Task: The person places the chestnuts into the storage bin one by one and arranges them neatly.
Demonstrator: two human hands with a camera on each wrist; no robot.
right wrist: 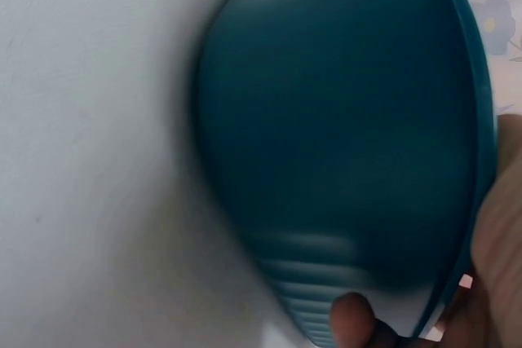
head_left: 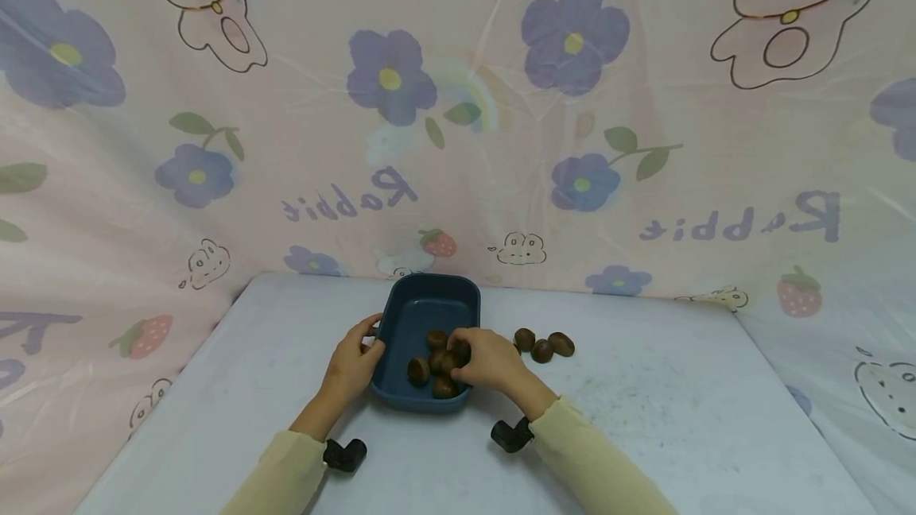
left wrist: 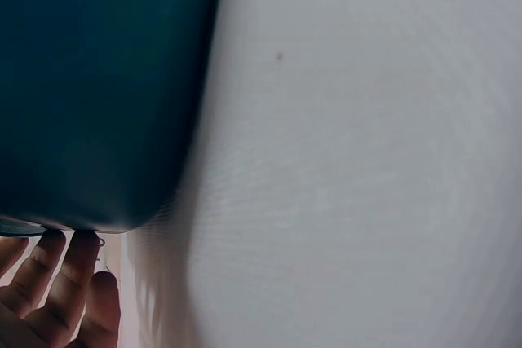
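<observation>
A dark blue rectangular tub (head_left: pixel 429 286) stands on the white table, with several brown chestnuts (head_left: pixel 418 372) gathered in its near half. My left hand (head_left: pixel 348 364) rests on the tub's left side; in the left wrist view its fingers (left wrist: pixel 72 283) touch the outer wall. Reaching over the right rim, my right hand (head_left: pixel 490 360) holds a chestnut (head_left: pixel 462 351) between thumb and fingers inside the tub. From the right wrist the tub's outer wall (right wrist: pixel 342 136) fills much of the view and hides the chestnuts.
To the right of the tub, several more chestnuts (head_left: pixel 542 351) lie on the white table (head_left: pixel 680 412), one partly behind my right hand. A patterned cloth (head_left: pixel 472 165) hangs behind the table. Black devices (head_left: pixel 345 456) sit at both wrists.
</observation>
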